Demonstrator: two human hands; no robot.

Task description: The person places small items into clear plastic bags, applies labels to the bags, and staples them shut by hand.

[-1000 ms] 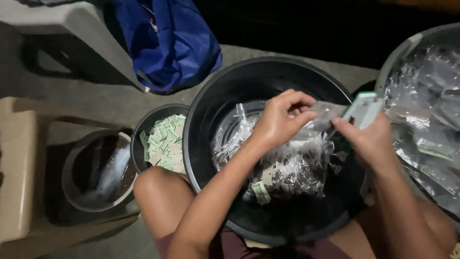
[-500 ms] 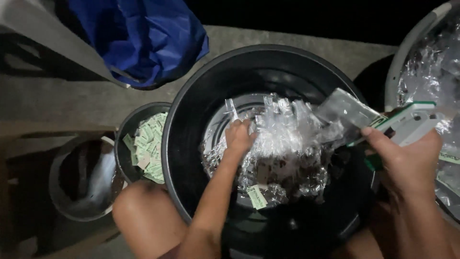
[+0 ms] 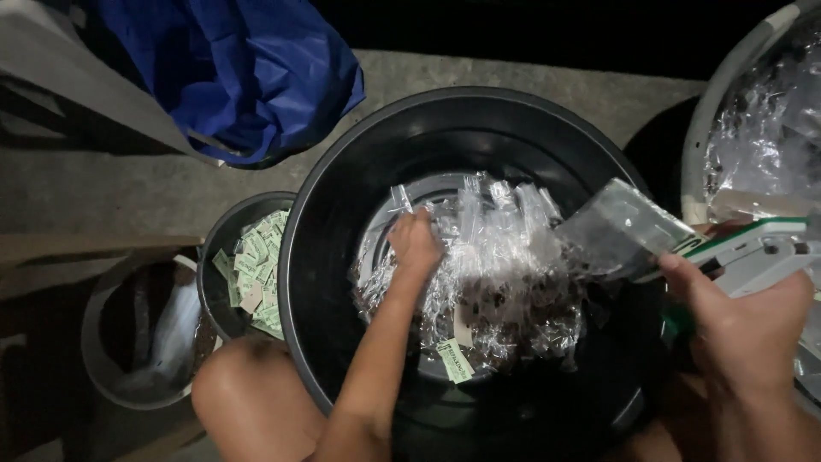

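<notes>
Over a large black basin (image 3: pixel 342 171) set on a concrete floor, a seated person's left hand (image 3: pixel 415 244) reaches into a heap of small clear plastic packets (image 3: pixel 505 274), the fingers curled down among them so that it cannot be told whether they pinch one or merely rest on the pile. The right hand (image 3: pixel 744 329), at the basin's right edge, closes around a white-and-green stapler (image 3: pixel 753 248), whose nose grips the top of one clear packet (image 3: pixel 620 227) held above the heap; the fingers are wrapped tight around the tool's body. A small green paper label (image 3: pixel 453 359) lies at the near edge of the pile. Just left of the basin, a smaller dark bowl (image 3: pixel 214 257) holds more green labels (image 3: pixel 256 274), and a grey bucket (image 3: pixel 111 342) stands beside it. A blue bag (image 3: pixel 256 77) lies behind, and a pale tub (image 3: pixel 710 137) of clear packets sits to the right. Good work at this point would seem to call for lifting a single packet free of the tangle, keeping its top flat and square to the stapler.
</notes>
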